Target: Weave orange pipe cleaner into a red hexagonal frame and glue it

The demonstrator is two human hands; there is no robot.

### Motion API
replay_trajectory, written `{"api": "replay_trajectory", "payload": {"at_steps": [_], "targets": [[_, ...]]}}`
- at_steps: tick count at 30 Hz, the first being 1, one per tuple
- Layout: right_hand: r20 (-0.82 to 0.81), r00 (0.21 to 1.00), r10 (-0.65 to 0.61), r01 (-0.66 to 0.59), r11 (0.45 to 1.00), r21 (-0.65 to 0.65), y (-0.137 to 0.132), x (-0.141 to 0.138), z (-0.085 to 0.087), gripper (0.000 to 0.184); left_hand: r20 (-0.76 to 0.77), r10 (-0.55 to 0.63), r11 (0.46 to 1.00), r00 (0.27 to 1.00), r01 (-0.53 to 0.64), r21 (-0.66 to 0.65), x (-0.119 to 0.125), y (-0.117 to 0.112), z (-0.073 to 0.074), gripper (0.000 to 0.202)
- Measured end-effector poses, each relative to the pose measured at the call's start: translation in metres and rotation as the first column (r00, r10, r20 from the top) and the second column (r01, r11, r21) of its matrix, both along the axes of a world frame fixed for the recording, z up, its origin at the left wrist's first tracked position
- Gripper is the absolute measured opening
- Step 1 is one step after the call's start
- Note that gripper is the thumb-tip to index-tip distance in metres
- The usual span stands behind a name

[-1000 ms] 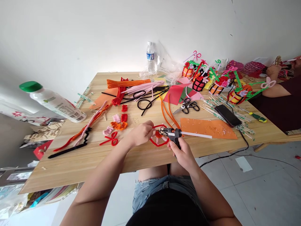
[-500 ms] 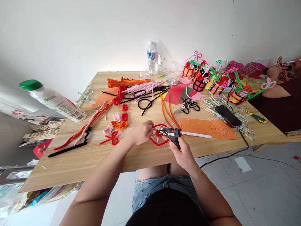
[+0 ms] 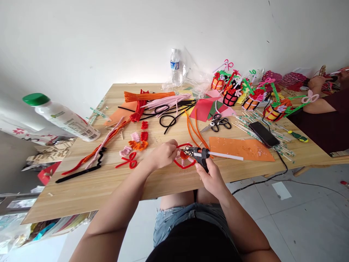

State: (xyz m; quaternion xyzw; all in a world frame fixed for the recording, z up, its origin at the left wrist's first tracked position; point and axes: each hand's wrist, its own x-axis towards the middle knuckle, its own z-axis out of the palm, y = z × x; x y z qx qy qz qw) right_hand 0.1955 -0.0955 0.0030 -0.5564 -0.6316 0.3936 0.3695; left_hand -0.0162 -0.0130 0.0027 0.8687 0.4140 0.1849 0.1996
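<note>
My right hand (image 3: 209, 174) is closed round the handle of a black hot glue gun (image 3: 200, 155), and a white glue stick (image 3: 227, 156) juts out of its back. The nozzle points left, over a red pipe-cleaner loop (image 3: 184, 167) with pink and orange pieces inside it. My left hand (image 3: 165, 154) pinches at the loop's left side, fingers pressed together; the exact spot it grips is hidden. Left of that hand lie a red pipe-cleaner bow (image 3: 131, 160), an orange coiled pipe cleaner (image 3: 138, 145) and small pink and red coils.
Scissors (image 3: 216, 123), an orange sheet (image 3: 240, 148) and a phone (image 3: 264, 134) lie to the right. Pipe-cleaner baskets (image 3: 251, 103) stand behind them. Pipe-cleaner bundles (image 3: 148, 96) and a water bottle (image 3: 175, 67) are at the back. A white bottle (image 3: 64, 118) stands left. Another person's arm (image 3: 319, 103) shows at right.
Both hands keep almost the same place. The glue gun's rear and its glue stick have shifted very slightly to the left.
</note>
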Motion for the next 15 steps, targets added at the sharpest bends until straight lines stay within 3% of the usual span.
{"api": "replay_trajectory", "payload": {"at_steps": [15], "targets": [[-0.05,0.999,0.017,-0.018,1.0,-0.01,-0.0012,0.0,0.0006,0.038,-0.017,0.015,1.0,1.0,-0.015,0.005,0.0011,-0.0011,0.0024,0.034]]}}
